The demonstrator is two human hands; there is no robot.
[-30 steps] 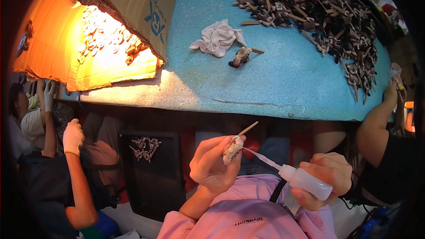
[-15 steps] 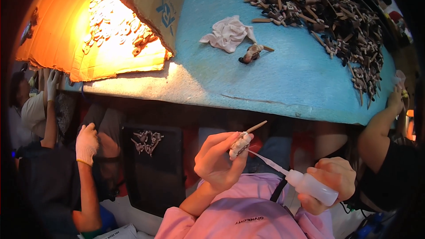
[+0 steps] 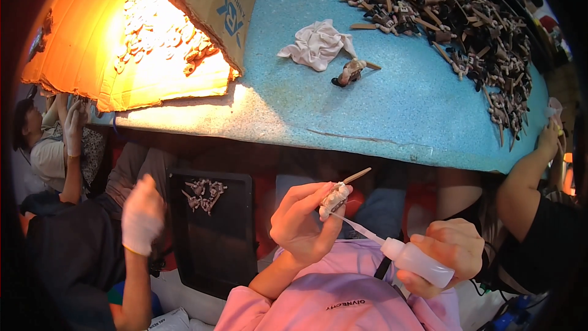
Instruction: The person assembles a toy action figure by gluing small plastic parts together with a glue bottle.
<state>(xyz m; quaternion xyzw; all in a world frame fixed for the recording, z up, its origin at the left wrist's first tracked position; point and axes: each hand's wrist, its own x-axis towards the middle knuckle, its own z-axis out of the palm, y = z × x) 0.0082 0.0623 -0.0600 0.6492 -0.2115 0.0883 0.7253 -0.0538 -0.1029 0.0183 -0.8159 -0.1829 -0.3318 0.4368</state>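
In front of my chest, my left hand (image 3: 304,220) pinches a small figurine (image 3: 332,199), pale and brown, with a flat wooden stick (image 3: 357,176) jutting from its upper end. My right hand (image 3: 450,254) is wrapped round a translucent white squeeze bottle (image 3: 422,262). The bottle's thin nozzle (image 3: 358,228) points up and left, its tip at the lower side of the figurine; whether it touches cannot be made out. On the blue table beyond lies a similar figurine (image 3: 352,72) with a stick, close to a crumpled white cloth (image 3: 318,45).
Many stick-mounted figurines (image 3: 429,9) are heaped at the table's (image 3: 294,110) far right. At left, a cardboard box (image 3: 79,43) holds small pieces under bright light. A black tray (image 3: 211,251) with several small figures (image 3: 204,196) stands left of me. Co-workers sit on both sides, one's gloved hand (image 3: 142,217) nearby.
My right hand has shifted the bottle slightly left, and its nozzle tip now sits lower along the figurine. The nearby co-worker's gloved hand has moved right and down.
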